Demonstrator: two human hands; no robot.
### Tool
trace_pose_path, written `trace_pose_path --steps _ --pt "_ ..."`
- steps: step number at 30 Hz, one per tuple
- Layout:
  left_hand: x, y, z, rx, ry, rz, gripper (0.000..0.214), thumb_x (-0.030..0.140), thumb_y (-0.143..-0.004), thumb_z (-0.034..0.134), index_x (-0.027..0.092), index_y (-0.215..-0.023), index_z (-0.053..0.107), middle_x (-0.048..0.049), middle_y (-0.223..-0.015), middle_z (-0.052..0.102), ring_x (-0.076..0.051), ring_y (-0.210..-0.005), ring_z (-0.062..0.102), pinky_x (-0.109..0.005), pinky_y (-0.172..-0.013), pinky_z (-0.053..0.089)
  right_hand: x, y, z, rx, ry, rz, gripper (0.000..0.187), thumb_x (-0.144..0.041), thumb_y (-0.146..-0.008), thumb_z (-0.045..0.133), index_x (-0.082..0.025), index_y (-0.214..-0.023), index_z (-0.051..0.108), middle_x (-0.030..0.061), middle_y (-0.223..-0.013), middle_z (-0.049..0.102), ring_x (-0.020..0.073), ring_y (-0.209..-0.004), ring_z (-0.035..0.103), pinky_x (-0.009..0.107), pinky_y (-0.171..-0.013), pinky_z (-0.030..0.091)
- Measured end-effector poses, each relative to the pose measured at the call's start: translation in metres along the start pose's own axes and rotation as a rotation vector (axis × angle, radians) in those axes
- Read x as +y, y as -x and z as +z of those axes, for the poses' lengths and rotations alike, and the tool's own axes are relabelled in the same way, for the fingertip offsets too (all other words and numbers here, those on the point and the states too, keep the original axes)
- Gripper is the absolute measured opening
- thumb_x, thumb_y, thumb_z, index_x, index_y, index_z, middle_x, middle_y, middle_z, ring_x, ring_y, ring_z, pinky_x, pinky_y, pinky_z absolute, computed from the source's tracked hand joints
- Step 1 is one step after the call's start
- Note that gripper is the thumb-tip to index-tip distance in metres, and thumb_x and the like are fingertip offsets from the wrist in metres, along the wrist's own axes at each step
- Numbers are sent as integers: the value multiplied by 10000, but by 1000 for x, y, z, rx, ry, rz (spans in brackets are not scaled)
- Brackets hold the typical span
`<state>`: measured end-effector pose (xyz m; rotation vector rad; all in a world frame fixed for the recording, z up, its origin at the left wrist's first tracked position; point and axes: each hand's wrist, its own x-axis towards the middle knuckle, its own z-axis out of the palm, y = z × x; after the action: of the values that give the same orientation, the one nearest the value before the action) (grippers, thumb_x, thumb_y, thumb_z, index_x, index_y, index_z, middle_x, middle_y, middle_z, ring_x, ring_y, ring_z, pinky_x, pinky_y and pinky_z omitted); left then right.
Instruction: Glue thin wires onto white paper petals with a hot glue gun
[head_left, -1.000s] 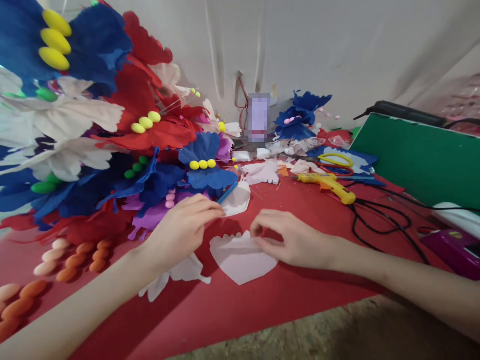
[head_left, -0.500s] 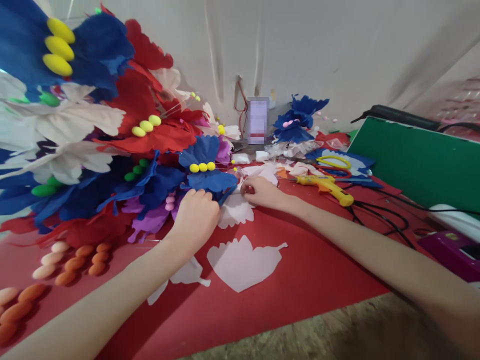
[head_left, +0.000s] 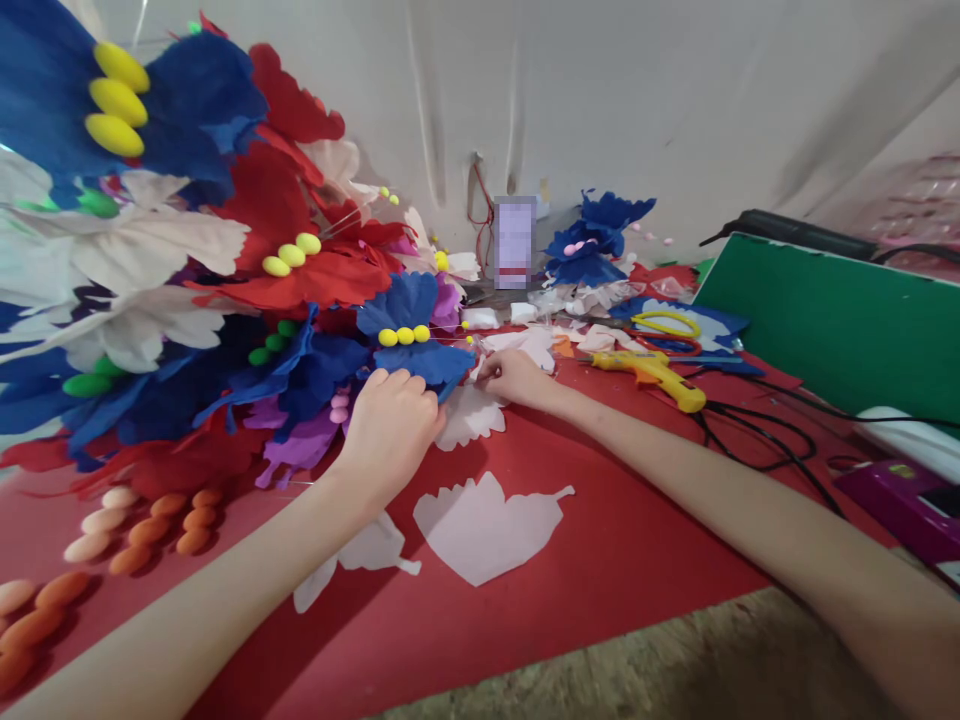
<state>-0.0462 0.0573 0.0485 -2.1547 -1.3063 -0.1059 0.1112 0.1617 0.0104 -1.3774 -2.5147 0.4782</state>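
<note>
A blue fabric butterfly (head_left: 439,362) with three yellow balls down its middle lies just beyond my left hand (head_left: 396,425). The fingers of that hand are curled over its near wing, and their tips are hidden. My right hand (head_left: 519,382) is closed in a pinch by the wing's right tip, over something small and pale that I cannot make out. Between the hands, a scalloped white cut-out (head_left: 472,420) lies partly under the wing. Nearer to me, a larger white wing-shaped cut-out (head_left: 484,528) lies flat, with another white cut-out (head_left: 371,545) beside my left forearm.
Butterflies in red, white and blue (head_left: 300,230) crowd the left side. Strings of orange balls (head_left: 150,530) lie front left. On the right are a yellow glue gun (head_left: 652,375) with black cable, scissors (head_left: 667,325) and a green board (head_left: 840,330). A phone-like screen (head_left: 515,240) stands behind.
My left hand has turned slightly and shifted a little up. The right hand has edged left, and the blue wing's near edge between them has lifted slightly. The cut-outs lie as before.
</note>
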Motion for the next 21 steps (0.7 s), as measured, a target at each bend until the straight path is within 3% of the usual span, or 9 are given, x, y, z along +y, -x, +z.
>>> trace_pose_path --steps 5,12,16,21 --pt "3 0 -4 21 16 5 320 202 -837 479 167 -543 601 -60 -531 593 -232 -625 585 -332 -562 353 0 -8 1 87 -11 65 256 -325 -853 501 -128 -1005 558 51 -989 581 138 -858 567 333 -745 490" --pt "7 2 5 20 62 37 293 181 -824 502 171 -551 609 -50 -536 606 -221 -605 591 -323 -538 355 16 3 -22 266 54 64 231 -295 -865 475 -133 -1012 547 57 -1013 564 150 -902 546 359 -789 463" --pt "7 1 4 17 67 28 298 184 -832 491 170 -561 614 -53 -541 606 -224 -617 592 -326 -547 358 12 26 -21 249 98 -116 161 -147 -816 465 -117 -886 606 76 -914 578 160 -878 519 329 -800 414" --pt "4 0 0 4 56 6 329 222 -844 495 163 -539 606 -64 -530 599 -233 -621 592 -333 -554 356 -1 56 -12 87 157 -473 154 -216 -761 539 -150 -834 657 76 -863 584 165 -835 476 307 -773 363"
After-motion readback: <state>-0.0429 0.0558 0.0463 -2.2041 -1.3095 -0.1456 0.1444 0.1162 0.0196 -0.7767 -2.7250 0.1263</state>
